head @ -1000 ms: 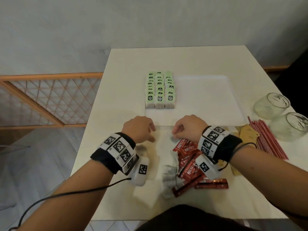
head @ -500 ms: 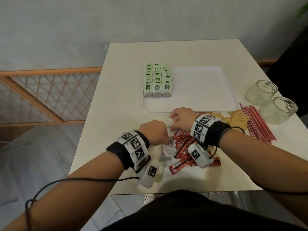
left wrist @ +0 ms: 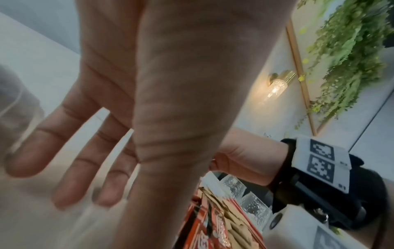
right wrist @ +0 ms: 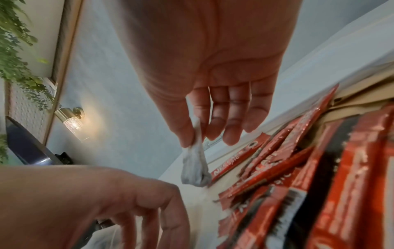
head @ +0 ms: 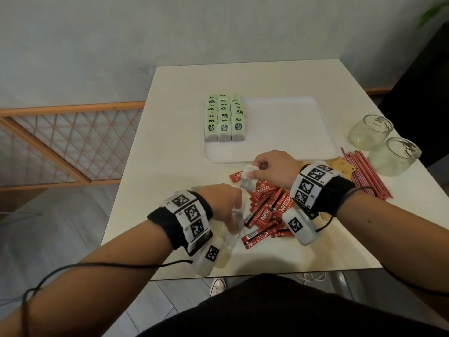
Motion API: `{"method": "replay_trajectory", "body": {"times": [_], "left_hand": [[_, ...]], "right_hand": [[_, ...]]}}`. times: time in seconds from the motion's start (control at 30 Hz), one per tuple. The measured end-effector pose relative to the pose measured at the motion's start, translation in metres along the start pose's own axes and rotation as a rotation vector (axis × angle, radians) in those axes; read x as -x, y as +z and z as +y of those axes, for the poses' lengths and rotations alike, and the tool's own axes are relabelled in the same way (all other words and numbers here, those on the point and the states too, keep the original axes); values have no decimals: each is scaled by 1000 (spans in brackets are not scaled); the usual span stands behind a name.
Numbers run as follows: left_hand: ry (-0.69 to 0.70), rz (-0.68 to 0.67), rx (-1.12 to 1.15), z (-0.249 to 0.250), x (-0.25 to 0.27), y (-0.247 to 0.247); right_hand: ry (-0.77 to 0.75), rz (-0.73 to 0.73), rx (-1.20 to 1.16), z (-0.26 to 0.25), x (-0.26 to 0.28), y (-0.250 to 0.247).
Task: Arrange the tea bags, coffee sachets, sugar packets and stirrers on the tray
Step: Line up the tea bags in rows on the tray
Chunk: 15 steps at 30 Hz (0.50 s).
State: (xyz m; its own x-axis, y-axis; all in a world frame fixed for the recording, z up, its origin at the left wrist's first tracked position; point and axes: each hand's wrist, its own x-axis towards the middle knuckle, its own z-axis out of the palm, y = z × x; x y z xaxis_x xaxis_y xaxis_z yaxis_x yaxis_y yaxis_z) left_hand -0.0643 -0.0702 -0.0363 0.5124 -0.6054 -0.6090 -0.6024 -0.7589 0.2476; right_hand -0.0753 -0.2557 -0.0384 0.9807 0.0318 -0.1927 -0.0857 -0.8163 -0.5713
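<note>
Green tea bags point(head: 224, 117) stand in three rows on the left side of the white tray point(head: 291, 132). Just in front of the tray, my right hand point(head: 255, 170) pinches a white sugar packet point(head: 249, 180) between thumb and forefinger point(right wrist: 197, 134), and the packet point(right wrist: 195, 166) hangs above the table. Red coffee sachets point(head: 267, 210) lie heaped below that hand. My left hand point(head: 233, 210) reaches down with straight fingers point(left wrist: 70, 176) onto pale packets point(head: 230, 229) left of the heap. It holds nothing.
Red stirrers point(head: 364, 176) lie in a bundle at the right, beside brown packets point(head: 341, 165). Two glass jars point(head: 370, 132) point(head: 393, 156) stand near the table's right edge. A wooden lattice rail point(head: 60, 147) runs left of the table.
My right hand has lifted a white sugar packet off the table near the sachets. My left hand has moved right and down onto the pale packets.
</note>
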Motion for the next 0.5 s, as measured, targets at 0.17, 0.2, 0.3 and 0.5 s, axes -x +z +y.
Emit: {"method": "replay_trajectory", "body": {"times": [0.17, 0.2, 0.3, 0.5], "left_hand": [[8, 44, -39, 0, -5, -4], [1, 48, -36, 0, -6, -6], [-7, 39, -42, -3, -11, -8], [-34, 20, 243, -23, -8, -29]], "right_hand": [[10, 28, -48, 3, 4, -4], [14, 29, -60, 3, 5, -5], [29, 30, -90, 7, 4, -6], [44, 77, -191, 12, -2, -14]]}}
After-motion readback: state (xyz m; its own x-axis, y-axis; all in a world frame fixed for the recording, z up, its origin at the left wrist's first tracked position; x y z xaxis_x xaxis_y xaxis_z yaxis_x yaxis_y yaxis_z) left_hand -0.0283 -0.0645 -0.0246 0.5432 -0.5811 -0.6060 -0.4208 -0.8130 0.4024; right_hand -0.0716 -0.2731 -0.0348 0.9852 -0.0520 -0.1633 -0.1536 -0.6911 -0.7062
